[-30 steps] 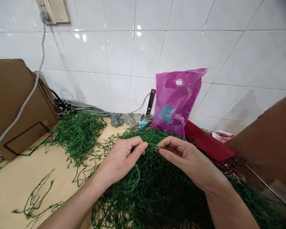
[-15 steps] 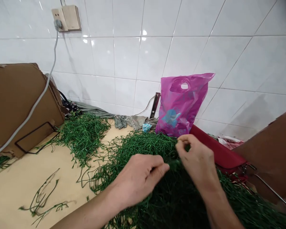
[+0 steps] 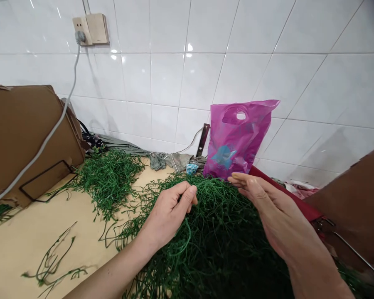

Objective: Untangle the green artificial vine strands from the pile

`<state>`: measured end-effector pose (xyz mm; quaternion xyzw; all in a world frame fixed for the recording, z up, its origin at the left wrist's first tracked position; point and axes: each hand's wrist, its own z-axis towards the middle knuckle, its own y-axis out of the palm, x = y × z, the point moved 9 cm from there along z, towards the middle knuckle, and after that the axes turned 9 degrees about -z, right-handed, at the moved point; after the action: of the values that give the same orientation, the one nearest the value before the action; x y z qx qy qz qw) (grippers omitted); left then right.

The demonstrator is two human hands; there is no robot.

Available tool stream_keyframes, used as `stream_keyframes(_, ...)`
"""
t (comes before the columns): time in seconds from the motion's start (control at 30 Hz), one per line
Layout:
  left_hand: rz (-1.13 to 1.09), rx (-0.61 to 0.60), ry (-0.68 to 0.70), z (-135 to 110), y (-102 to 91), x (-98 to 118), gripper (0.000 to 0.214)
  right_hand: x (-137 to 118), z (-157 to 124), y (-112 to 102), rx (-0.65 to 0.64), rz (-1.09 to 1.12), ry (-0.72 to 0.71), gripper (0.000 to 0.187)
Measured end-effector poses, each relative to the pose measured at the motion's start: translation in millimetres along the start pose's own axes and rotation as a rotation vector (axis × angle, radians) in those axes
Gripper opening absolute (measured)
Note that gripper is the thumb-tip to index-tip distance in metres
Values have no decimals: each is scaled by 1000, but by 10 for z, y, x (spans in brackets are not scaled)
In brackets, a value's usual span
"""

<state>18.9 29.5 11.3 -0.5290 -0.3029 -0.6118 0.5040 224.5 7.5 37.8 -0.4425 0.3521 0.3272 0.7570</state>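
A big heap of thin green plastic stems (image 3: 218, 241) covers the tan tabletop (image 3: 15, 245) in front of me. My left hand (image 3: 168, 216) is over the heap with thumb and fingers pinched on a green stem that loops down below it. My right hand (image 3: 268, 207) hovers at the heap's far right edge, fingers stretched out together; a thin strand seems to run by its fingertips, but I cannot tell if it is gripped.
A magenta plastic bag (image 3: 237, 137) leans on the white tiled wall, with a red pouch (image 3: 286, 195) beside it. Brown cardboard boxes stand at the left (image 3: 25, 133) and right (image 3: 358, 199). A smaller green pile (image 3: 109, 178) and loose stems (image 3: 52, 257) lie left. A grey cable (image 3: 46, 137) hangs from a wall socket.
My left hand drew back towards the left and turned, still pinching a stem. My right hand opened from a pinch and its fingers stretched out near the magenta bag.
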Motion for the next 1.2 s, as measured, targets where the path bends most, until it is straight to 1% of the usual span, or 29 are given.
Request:
stream_keyframes(0.07,-5,-5,2,0,8,5,43,-9,-32,149,-98,177,35,54)
stream_keyframes(0.17,8,-34,2,-14,45,26,43,9,-82,373,-245,262,99,53)
stream_keyframes(0.27,44,-52,-5,-25,72,22,43,8,-118,532,-339,318,107,39)
stream_keyframes(0.37,78,-62,-9,-23,84,0,43,-14,-126,600,-375,323,71,24)
stream_keyframes(0.5,97,-58,-15,-8,52,-28,42,-30,-101,568,-353,178,15,21)
stream_keyframes(0.6,127,-44,-27,4,18,-41,43,-51,-80,533,-320,-4,-47,21)
stream_keyframes(0.67,161,-54,-37,7,37,-53,43,-76,-60,487,-236,-160,-103,18)
stream_keyframes(0.73,201,-86,-30,4,103,-53,43,-102,-45,429,-109,-287,-151,17)
stream_keyframes(0.8,241,-115,-8,0,187,-41,42,-91,-39,406,-18,-344,-164,18)
stream_keyframes(0.83,261,-122,3,-1,224,-36,41,-68,-35,416,-2,-350,-157,18)
stream_keyframes(0.93,312,-123,16,-3,305,-41,40,21,-17,471,-5,-335,-132,19)
stream_keyframes(1.03,331,-118,20,-16,347,-47,40,86,10,496,-26,-310,-113,17)
stream_keyframes(1.13,304,-106,14,-35,329,-40,40,96,37,484,-82,-267,-113,19)
stream_keyframes(1.2,278,-75,4,-39,269,-29,40,76,42,469,-157,-226,-118,20)
